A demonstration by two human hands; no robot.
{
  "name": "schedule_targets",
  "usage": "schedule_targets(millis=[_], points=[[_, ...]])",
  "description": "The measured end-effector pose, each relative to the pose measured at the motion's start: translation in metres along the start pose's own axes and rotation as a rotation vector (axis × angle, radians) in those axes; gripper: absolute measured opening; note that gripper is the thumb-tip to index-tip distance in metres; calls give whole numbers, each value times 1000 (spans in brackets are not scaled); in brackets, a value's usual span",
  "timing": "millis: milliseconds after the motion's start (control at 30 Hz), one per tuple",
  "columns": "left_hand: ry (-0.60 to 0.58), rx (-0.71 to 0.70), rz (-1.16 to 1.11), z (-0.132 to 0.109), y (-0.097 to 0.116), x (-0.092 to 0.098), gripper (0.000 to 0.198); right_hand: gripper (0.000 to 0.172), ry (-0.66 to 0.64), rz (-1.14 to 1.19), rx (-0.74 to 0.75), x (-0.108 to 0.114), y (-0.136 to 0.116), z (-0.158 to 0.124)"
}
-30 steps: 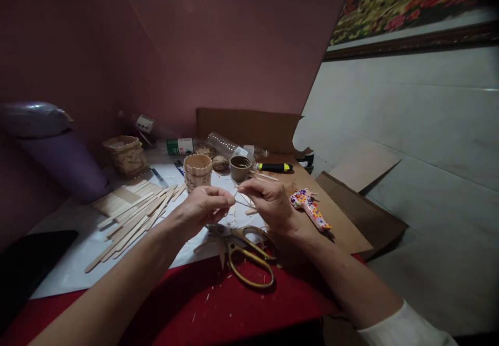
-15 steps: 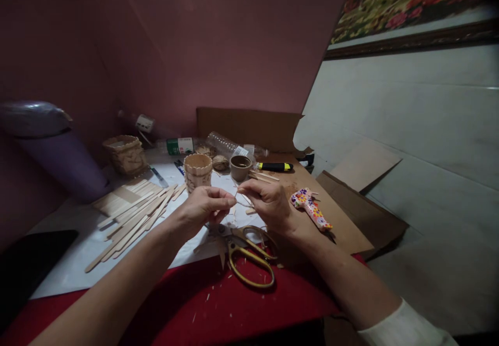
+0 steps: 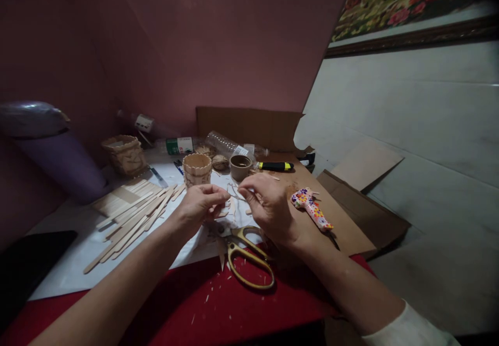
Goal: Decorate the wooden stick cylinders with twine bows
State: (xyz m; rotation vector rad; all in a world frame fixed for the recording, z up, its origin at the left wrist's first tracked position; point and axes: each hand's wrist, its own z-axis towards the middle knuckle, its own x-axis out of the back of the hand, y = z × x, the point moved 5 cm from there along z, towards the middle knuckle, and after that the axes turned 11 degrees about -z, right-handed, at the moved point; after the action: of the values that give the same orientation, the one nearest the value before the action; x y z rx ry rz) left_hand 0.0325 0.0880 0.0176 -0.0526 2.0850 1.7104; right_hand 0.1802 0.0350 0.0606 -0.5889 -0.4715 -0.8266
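A thin pale strand, perhaps twine, stretches between my two hands. My left hand pinches one end between thumb and fingertips, just in front of a scalloped wooden cup. On the other side my right hand has its fingers closed on the strand. Below the hands lie scissors with yellow handles, their blades toward the white paper. Small wood slivers are scattered around them on the red cloth.
Wooden sticks lie at the left. Behind are a carved pot, twine balls, a brown bowl and plastic bottles. A black-yellow handle and flowered glue gun are on cardboard.
My hands have drawn slightly apart, and more of the strand shows between them. The fingers of my right hand have turned downward.
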Motion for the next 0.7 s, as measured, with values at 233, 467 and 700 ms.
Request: schedule_targets(millis=[233, 467, 700], points=[[-72, -61, -1, -3, 1, -5, 25, 23, -306, 358, -314, -30, 11, -6], [-27, -28, -112, -4, -1, -7, 17, 23, -319, 469, -353, -35, 20, -4], [57, -26, -82, -7, -1, -10, 17, 24, -396, 502, -352, -32, 18, -3]])
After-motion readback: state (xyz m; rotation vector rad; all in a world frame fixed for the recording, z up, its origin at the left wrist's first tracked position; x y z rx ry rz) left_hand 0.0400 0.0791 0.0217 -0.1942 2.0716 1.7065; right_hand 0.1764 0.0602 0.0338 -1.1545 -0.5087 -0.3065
